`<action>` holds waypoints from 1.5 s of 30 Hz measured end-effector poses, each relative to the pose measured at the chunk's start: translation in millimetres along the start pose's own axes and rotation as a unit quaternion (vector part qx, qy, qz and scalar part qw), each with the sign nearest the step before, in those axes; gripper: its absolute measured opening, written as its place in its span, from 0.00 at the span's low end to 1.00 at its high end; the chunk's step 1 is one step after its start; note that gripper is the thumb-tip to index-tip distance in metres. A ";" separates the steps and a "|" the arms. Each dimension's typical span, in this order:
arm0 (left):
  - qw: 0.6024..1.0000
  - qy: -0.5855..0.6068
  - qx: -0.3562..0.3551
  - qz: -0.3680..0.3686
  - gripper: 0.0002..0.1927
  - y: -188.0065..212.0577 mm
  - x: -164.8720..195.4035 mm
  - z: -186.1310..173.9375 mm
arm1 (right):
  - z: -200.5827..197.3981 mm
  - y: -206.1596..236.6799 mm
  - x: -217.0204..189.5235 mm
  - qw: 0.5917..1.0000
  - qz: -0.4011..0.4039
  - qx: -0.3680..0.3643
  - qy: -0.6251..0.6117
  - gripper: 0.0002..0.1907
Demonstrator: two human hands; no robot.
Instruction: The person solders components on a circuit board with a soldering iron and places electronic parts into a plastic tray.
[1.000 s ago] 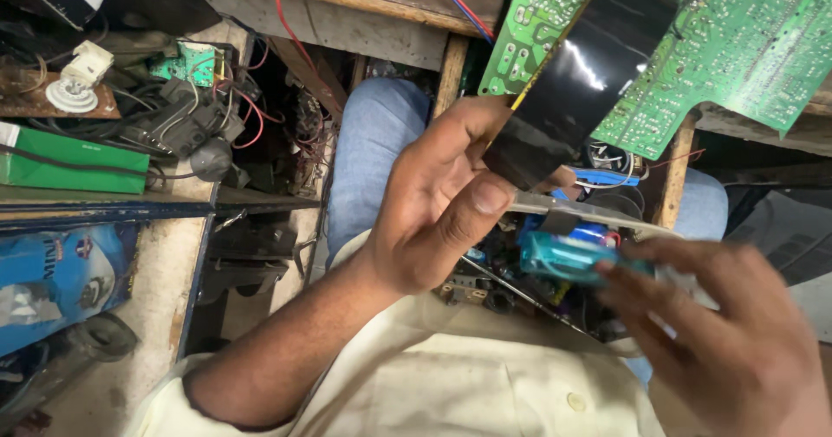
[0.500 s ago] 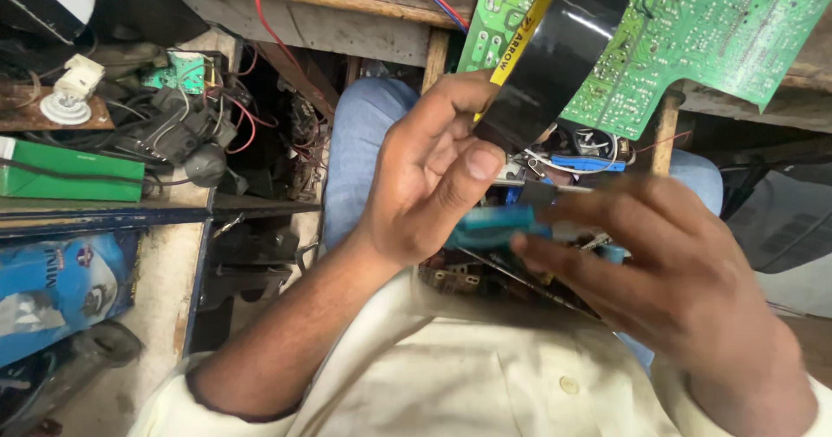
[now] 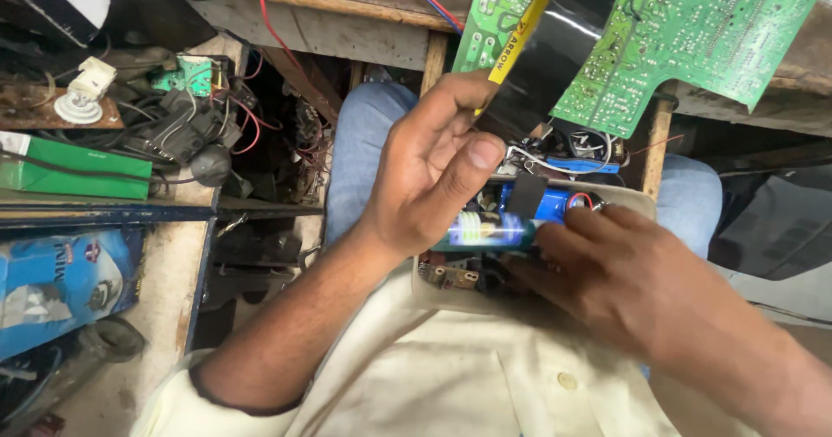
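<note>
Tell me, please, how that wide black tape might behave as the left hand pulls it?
The black tape hangs as a thin glossy strip, so it is probably floppy and light. Its sheen suggests a smooth face, likely slippery on that side. Pinched by the left hand, it may curl or stick to itself.

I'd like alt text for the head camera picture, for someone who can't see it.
Seen from above, a person's left hand pinches a wide strip of black tape while the right hand grips a teal cylinder over the lap. A green circuit board hangs off a wooden bench, with tangled wires on shelves to the left.
</note>
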State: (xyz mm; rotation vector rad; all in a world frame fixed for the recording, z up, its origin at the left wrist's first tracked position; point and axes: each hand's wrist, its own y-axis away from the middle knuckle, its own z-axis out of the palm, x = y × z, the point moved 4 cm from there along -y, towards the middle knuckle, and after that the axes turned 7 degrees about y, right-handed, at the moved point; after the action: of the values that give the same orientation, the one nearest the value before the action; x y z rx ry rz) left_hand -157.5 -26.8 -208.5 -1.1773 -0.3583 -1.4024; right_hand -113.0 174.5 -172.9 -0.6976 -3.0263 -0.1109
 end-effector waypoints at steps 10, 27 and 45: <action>1.000 -0.009 -0.007 -0.009 0.21 0.5 -2.9 -4.1 | 5.3 -16.2 -11.8 0.995 -0.099 0.026 -0.018 0.18; 1.000 -0.006 0.009 -0.017 0.21 3.6 0.8 1.6 | -1.5 14.5 32.1 0.765 0.252 0.160 -0.571 0.10; 0.997 -0.070 0.009 -0.012 0.22 -6.9 -2.8 15.3 | 3.1 70.4 11.4 0.437 0.319 0.331 -0.773 0.20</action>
State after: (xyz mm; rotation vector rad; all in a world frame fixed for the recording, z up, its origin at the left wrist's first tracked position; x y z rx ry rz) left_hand -157.6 -11.5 -201.1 -1.2632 -0.4840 -1.3384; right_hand -92.4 242.9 -171.1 -2.6259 -2.3077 2.9613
